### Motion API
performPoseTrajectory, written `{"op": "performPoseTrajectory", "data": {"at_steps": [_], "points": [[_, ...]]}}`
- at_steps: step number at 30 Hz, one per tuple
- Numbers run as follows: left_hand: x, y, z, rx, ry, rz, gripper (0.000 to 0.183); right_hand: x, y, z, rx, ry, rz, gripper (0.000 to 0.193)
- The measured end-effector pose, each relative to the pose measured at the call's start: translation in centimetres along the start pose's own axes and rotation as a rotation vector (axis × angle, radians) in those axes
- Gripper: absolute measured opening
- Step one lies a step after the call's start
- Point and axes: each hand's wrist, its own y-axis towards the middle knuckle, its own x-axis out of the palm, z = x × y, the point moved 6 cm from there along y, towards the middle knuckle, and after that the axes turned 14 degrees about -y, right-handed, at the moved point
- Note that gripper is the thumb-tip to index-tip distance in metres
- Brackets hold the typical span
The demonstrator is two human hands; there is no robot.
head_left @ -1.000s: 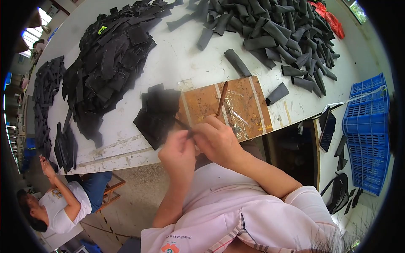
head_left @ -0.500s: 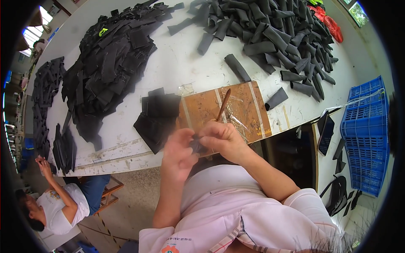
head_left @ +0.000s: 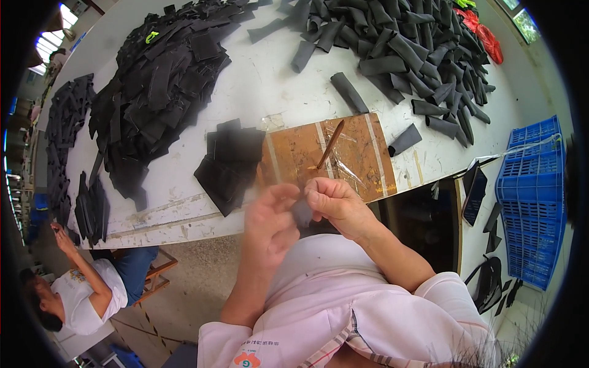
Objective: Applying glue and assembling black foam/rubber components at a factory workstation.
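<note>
Material (head_left: 302,213), a small dark grey piece partly hidden by your fingers, is between your hands at the near edge of the white table (head_left: 270,80). Your right hand (head_left: 337,205) has its thumb and forefinger pressed together on it. Your left hand (head_left: 271,224) is blurred just beside it, fingers bent; you cannot tell whether they touch the piece. Just beyond your hands is a brown board (head_left: 288,144) crossed by pale strips, with a brown stick (head_left: 332,144) pointing far and right over it; whether it lies or stands is unclear. Left of the board is a small stack of black pieces (head_left: 230,162), and farther left a big heap of flat black pieces (head_left: 156,104). To the far right are piled grey rolls (head_left: 405,55), with one roll (head_left: 405,140) near the board's right edge. A blue crate (head_left: 531,202) is at the right.
</note>
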Motion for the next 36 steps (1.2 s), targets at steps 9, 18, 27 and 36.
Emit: {"op": "performPoseTrajectory", "data": {"at_steps": [9,18,27,36], "points": [[4.1,-1.4,0.5,0.434,1.063,0.111,0.025,0.8,-2.2,-6.0,-0.528,-0.441,0.060,0.015],[7.6,-0.2,1.2,0.571,0.869,0.083,0.006,1.8,-3.9,-11.0,-0.768,-0.989,0.338,0.015],[13.5,1.9,-0.4,-0.219,-0.261,-0.437,0.030,3.7,-4.4,-17.7,-0.749,-0.641,0.032,0.030],[7.4,6.9,0.1,-0.192,-0.376,-0.065,0.040,-2.2,1.1,-11.1,-0.177,-0.290,-0.010,0.026]]}}
